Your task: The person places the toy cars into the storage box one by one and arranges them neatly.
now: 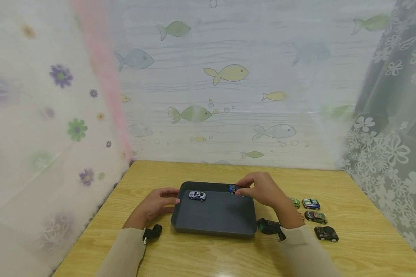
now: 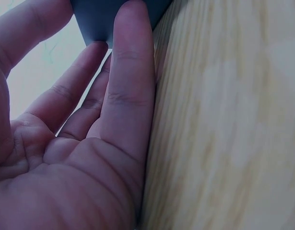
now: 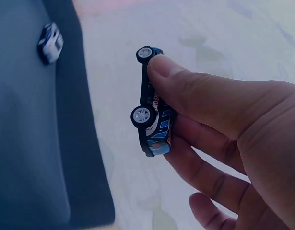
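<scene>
My right hand (image 1: 261, 188) pinches a blue and black toy car (image 3: 154, 103) between thumb and fingers. In the head view that car overlaps the back right of a dark grey tray (image 1: 215, 232). Silver wheels and printed lettering show on its side in the right wrist view. Inside the tray, near the back left, stands a white and dark toy car (image 1: 197, 196). My left hand (image 1: 154, 204) is at the tray's left side, its fairly straight fingers touching the outer wall (image 2: 94, 21). Its lower edge lies along the wooden table in the left wrist view.
Right of the tray are several more toy cars: a white, blue and green one (image 1: 311, 204), a patterned one (image 1: 316, 217) and a black one (image 1: 326, 233). My right forearm partly hides a green car (image 1: 294, 202). A fish-print curtain (image 1: 208, 134) hangs behind the table (image 1: 194, 256).
</scene>
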Demonstrator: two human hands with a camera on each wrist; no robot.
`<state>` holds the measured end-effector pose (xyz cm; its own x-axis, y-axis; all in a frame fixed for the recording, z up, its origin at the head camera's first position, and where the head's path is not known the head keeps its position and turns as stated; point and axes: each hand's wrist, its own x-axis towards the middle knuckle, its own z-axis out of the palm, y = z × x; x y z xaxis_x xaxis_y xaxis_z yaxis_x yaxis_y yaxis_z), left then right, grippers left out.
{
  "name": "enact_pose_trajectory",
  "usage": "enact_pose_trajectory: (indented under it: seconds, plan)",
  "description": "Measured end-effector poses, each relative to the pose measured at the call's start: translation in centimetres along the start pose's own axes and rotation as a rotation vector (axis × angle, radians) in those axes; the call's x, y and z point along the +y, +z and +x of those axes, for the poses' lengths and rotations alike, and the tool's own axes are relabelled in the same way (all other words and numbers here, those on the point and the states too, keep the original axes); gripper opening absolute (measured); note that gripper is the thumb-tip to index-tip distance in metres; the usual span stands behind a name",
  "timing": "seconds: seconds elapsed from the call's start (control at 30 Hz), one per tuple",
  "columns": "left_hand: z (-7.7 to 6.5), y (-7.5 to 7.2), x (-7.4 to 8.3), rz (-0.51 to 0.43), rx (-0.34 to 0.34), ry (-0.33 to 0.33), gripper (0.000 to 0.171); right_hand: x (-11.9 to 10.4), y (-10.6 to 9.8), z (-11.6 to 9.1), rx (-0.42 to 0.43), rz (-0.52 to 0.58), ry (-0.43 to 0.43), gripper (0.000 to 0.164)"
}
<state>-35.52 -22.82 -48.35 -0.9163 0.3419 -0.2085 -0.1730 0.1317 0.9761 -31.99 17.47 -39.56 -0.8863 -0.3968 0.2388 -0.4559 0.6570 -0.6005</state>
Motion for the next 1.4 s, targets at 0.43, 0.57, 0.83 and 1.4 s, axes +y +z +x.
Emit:
enact_pose_trajectory:
  seconds: [0.43,0.57,0.83,1.4]
  plan:
    - [-0.2,-0.1,0.2,0.02,-0.011,0.002,0.06,-2.4,1.9,2.4,0.012,0.062,0.041,0.019]
    - [-0.4,0.0,0.2,0.02,-0.023,0.01,0.062,-3.2,2.8,3.0,0.002,0.063,0.031,0.02]
    - [-0.3,-0.1,0.2,0.02,-0.017,0.008,0.065,-4.2,4.9,3.8,-0.016,0.013,-0.053,0.021]
    - [-0.2,-0.1,0.4,0.032,-0.008,0.003,0.063,-5.3,9.7,4.8,-0.115,0.043,-0.023,0.02]
